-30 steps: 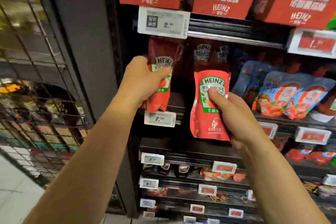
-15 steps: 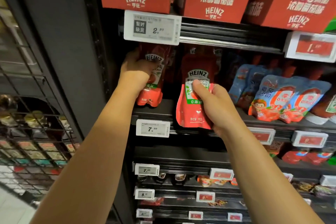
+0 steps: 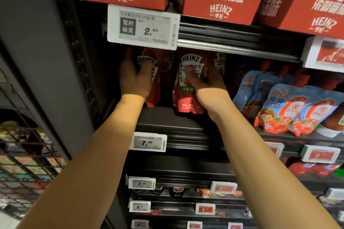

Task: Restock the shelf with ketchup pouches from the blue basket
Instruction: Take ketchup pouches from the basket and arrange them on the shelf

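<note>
On the dark shelf (image 3: 186, 126), both hands' fingers (image 3: 189, 78) clasp upright ketchup pouches (image 3: 188, 102).

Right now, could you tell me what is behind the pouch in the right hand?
Another Heinz pouch shows behind the front pouch, past the right hand. Anything deeper is dark and covered.
</note>
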The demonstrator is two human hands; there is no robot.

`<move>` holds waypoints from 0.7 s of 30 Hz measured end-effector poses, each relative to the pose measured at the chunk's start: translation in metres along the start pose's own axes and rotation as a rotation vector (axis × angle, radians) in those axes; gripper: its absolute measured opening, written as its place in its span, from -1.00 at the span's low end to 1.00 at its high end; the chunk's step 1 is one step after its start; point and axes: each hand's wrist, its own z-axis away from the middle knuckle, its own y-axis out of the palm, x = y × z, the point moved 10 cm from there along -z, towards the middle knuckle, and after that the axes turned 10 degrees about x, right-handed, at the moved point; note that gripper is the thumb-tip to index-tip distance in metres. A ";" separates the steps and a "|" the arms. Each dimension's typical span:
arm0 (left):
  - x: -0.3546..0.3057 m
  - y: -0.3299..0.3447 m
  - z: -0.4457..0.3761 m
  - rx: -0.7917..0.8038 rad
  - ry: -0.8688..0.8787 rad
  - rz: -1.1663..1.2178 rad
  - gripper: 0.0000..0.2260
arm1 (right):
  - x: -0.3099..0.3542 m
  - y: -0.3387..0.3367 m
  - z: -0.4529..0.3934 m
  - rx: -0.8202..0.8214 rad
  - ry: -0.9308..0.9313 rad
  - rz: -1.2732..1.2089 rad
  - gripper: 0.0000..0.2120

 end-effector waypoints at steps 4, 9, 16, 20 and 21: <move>0.006 -0.002 0.001 -0.030 0.029 -0.015 -0.51 | 0.003 0.006 -0.011 0.015 -0.115 0.025 -0.15; 0.011 0.000 0.003 -0.011 0.012 -0.029 -0.48 | -0.016 0.008 -0.017 0.033 -0.219 -0.050 -0.54; 0.022 0.003 0.014 0.129 -0.173 -0.107 -0.25 | -0.009 0.005 -0.012 -0.007 -0.271 0.162 -0.50; 0.023 -0.001 0.038 0.222 -0.222 -0.438 -0.12 | -0.026 0.009 -0.010 0.040 -0.098 0.560 -0.14; 0.021 -0.002 0.045 0.241 -0.220 -0.529 -0.10 | -0.030 0.004 -0.008 0.008 -0.066 0.611 -0.11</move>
